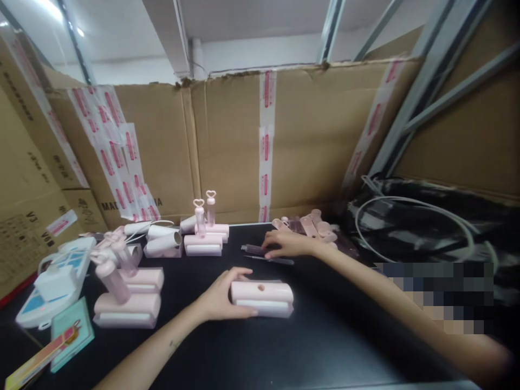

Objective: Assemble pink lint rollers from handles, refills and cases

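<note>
My left hand (221, 297) grips the left end of a pale pink rounded case (268, 291), thumb in front and fingers behind. This case lies lengthwise on the black table, with a small round hole on top and a white strip along its front. Farther back, my right hand (286, 244) has its fingers curved over the right end of a clear plastic tube (254, 249) lying on the table. Just in front of that tube is a thin clear rod (280, 260). Part of the tube is hidden under my fingers.
Pink cases with upright heart-topped tubes stand at left (128, 309) and back (203, 244). White rolls (162, 241) lie between them. A pile of small pink parts (314, 225) is behind my right hand. A teal booklet (73, 336) lies left; cardboard (227, 146) walls the back.
</note>
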A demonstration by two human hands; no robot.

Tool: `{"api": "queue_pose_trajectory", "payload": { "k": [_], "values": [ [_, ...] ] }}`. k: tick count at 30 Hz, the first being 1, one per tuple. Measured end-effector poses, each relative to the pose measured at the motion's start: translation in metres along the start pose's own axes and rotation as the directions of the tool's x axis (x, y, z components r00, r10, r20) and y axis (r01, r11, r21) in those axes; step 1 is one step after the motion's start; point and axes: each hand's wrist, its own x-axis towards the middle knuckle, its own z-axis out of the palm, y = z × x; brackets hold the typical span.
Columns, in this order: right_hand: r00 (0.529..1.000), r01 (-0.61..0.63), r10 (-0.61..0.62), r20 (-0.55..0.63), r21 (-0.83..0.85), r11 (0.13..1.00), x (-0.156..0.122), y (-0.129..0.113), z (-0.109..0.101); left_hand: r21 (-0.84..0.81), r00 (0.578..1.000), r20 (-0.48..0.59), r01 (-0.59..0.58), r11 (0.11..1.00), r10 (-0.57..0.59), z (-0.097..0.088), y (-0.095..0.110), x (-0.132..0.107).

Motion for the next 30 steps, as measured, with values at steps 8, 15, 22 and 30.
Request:
{"api": "queue_pose_trajectory", "payload": {
  "k": [8, 15, 22, 30],
  "values": [
    [0.973, -0.087, 0.120, -0.199, 0.168, 0.982, -0.036, -0.051, -0.036, 0.039, 1.000, -0.017, 0.000, 0.999, 0.001, -0.002, 0.000, -0.002],
    [0.997, 0.018, -0.004, -0.074, 0.196, 0.980, -0.055, -0.121, -0.051, 0.020, 1.000, -0.011, -0.015, 1.000, 0.015, -0.003, 0.000, -0.003],
    [0.989, 0.122, -0.122, 0.083, 0.002, 0.993, -0.042, -0.133, -0.070, -0.025, 1.000, -0.016, 0.027, 0.999, -0.027, -0.006, 0.004, -0.002],
    [0.995, 0.071, -0.060, 0.074, -0.152, 0.986, -0.028, -0.151, -0.071, -0.036, 0.970, -0.152, 0.187, 0.982, -0.191, 0.009, 0.011, -0.006]
  ]
}}
